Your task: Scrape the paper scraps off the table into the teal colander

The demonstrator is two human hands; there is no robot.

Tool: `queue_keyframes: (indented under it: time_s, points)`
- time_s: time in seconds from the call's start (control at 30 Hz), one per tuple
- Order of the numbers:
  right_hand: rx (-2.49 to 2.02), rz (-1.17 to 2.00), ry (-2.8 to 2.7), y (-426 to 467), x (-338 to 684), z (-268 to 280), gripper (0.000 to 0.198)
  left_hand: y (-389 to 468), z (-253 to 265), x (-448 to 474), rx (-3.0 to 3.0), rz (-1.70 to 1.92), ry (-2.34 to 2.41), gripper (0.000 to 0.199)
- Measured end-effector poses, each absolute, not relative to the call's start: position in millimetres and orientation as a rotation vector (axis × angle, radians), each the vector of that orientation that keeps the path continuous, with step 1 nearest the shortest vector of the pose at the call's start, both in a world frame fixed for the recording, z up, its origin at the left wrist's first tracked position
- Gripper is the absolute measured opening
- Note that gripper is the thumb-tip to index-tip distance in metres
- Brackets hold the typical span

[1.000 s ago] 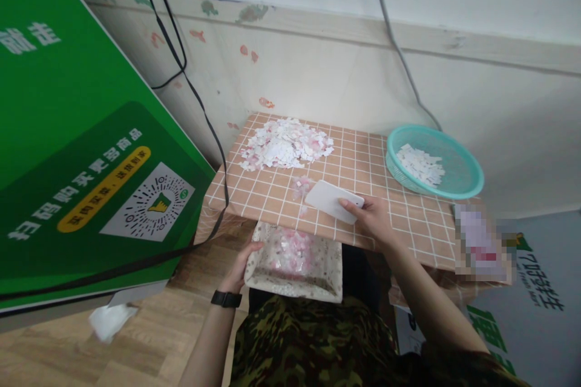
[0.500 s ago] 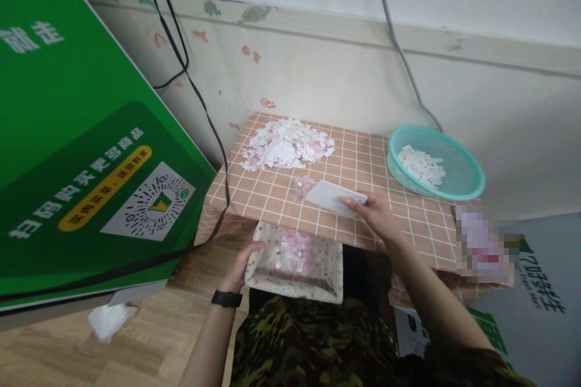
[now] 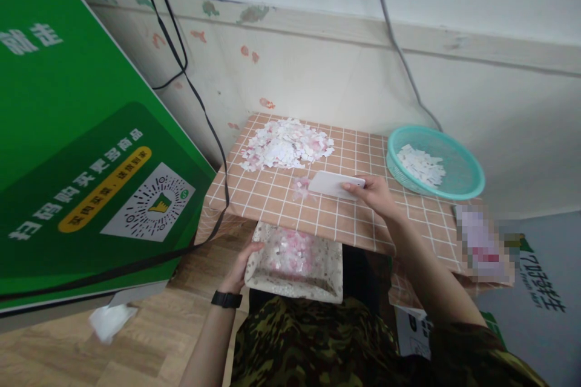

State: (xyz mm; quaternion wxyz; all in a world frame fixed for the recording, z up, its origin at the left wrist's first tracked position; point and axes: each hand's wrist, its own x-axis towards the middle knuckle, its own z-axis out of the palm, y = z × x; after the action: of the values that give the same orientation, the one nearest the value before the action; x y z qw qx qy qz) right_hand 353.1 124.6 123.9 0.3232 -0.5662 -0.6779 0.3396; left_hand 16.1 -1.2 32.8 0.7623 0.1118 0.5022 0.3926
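Note:
My left hand grips the left rim of a speckled, square-sided bin, held just below the table's front edge. Pink and clear scraps lie inside it. Over the tabletop, my right hand is closed on the right end of a flat white scraper-like plate. Its left end is beside a small clump of pinkish scraps on the cloth. Behind that lies a wide pile of white and pink paper pieces.
A turquoise basket with white pieces stands at the table's back right. The checked tablecloth covers the table. A green board and hanging black cable are at left; a white bag lies on the floor.
My right hand has moved slightly up and away from the front edge with the white plate, which is now turned more level. My left hand and the bin have stayed put.

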Motion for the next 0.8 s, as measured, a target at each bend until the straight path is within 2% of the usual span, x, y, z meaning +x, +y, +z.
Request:
queue_keyframes:
  time_s: [0.23, 0.6, 0.8]
  points:
    - [-1.467, 1.006, -1.752, 117.1, 354.5, 115.4, 0.038, -1.2, 33.0, 17.9, 0.237, 0.859, 1.115, 0.038]
    - [-1.505, 1.001, -1.745, 106.6, 346.7, 124.6, 0.041, -1.4, 29.3, 17.0, 0.233, 0.846, 1.062, 0.041]
    - [-1.515, 1.004, -1.556, 98.6, 351.1, 117.2, 0.04, -2.6, 30.5, 17.8, 0.239, 0.871, 1.059, 0.04]
